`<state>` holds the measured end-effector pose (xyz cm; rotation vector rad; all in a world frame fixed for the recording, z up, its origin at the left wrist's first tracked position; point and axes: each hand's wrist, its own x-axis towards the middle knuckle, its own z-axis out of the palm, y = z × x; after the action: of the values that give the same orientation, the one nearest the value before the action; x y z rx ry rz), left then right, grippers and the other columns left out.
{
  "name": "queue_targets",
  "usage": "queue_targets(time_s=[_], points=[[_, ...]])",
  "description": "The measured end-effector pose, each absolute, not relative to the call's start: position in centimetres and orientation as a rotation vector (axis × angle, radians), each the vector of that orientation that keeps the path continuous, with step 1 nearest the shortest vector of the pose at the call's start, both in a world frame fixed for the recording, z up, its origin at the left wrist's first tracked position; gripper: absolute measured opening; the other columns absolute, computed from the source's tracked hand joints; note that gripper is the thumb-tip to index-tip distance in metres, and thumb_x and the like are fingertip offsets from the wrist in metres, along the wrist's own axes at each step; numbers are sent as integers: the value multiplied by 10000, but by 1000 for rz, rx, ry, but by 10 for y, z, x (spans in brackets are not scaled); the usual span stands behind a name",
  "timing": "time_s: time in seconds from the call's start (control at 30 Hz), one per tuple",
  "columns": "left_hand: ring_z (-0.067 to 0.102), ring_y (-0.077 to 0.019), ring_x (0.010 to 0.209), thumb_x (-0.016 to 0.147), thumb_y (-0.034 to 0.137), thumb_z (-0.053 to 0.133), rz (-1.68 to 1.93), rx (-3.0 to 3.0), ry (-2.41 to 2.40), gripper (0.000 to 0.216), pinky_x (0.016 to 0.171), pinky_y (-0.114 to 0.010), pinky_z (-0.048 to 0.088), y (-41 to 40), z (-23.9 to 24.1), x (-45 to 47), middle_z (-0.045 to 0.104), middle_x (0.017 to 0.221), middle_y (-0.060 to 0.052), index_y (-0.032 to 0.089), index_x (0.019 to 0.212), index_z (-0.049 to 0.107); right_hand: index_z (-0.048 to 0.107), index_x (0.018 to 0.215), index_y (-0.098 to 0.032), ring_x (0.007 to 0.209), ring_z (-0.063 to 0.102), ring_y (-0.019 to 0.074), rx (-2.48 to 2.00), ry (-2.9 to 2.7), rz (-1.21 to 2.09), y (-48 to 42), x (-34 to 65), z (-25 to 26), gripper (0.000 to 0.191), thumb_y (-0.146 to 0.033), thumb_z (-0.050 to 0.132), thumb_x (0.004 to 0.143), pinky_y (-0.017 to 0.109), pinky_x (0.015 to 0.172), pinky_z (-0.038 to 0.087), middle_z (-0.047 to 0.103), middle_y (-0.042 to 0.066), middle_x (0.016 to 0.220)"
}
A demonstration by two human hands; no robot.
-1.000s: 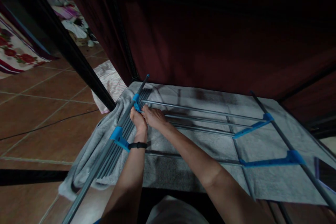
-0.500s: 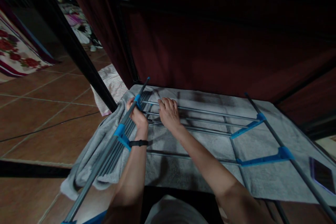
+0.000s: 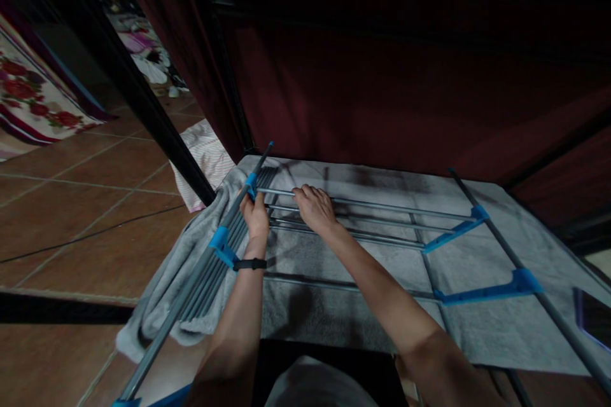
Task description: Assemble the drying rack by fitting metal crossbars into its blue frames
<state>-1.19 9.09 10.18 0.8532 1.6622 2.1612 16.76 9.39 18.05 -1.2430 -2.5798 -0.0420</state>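
A partly assembled rack of grey metal tubes and blue plastic brackets stands over a grey blanket. My left hand [image 3: 255, 217], a black band at its wrist, is closed about the upper left blue bracket [image 3: 251, 184], where a crossbar meets the long side tube [image 3: 191, 280]; some of its fingers are hidden. Just to the right, my right hand [image 3: 316, 208] curls over the top metal crossbar [image 3: 382, 205] near its left end. The crossbars run across to a blue bracket [image 3: 453, 231] on the right side tube [image 3: 503, 238]. Another blue bracket [image 3: 222, 245] sits below my left hand.
Several loose grey tubes [image 3: 205, 292] lie together on the grey blanket [image 3: 329, 315] at left. A phone [image 3: 594, 318] rests at the right edge. A black post [image 3: 157, 114] and dark red curtain [image 3: 382, 102] stand behind. A striped cloth [image 3: 205, 156] lies on the tiled floor.
My left hand has turned slightly and shifted right, its thumb now up beside the crossbar. My right hand has slid a little to the right along the bar. The view has shifted slightly.
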Motion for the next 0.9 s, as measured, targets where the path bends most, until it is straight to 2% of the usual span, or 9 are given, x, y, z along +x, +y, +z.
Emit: queue_targets(time_s=[0.17, 0.43, 0.63, 0.9], points=[[669, -279, 1071, 853, 399, 665, 2145, 1001, 1868, 194, 1101, -440, 483, 99, 97, -14, 709, 996, -85, 213, 892, 631, 640, 1321, -218, 1164, 639, 240, -1234, -2594, -68, 93, 170, 185, 373, -256, 327, 1124, 356, 1001, 443, 696, 114, 1276], [675, -247, 935, 854, 342, 659, 2163, 948, 1919, 160, 1045, -432, 526, 108, 95, -13, 695, 882, -41, 189, 900, 650, 608, 1269, -181, 1154, 654, 245, -1244, -2663, -54, 94, 167, 198, 341, -206, 307, 1110, 370, 990, 474, 693, 138, 1278], [687, -270, 1033, 899, 382, 627, 2234, 991, 1893, 210, 1091, -454, 503, 111, 95, -20, 724, 987, -83, 181, 930, 679, 582, 1286, -181, 1157, 664, 241, -1253, -2717, -16, 93, 170, 204, 352, -156, 290, 1092, 359, 968, 498, 694, 142, 1288], [679, -293, 1122, 895, 436, 655, 2149, 979, 1929, 254, 1155, -452, 454, 108, 94, -15, 750, 1017, -109, 191, 939, 701, 590, 1282, -188, 1125, 662, 249, -1173, -2720, -21, 89, 175, 205, 346, -176, 299, 1094, 357, 959, 502, 702, 129, 1258]])
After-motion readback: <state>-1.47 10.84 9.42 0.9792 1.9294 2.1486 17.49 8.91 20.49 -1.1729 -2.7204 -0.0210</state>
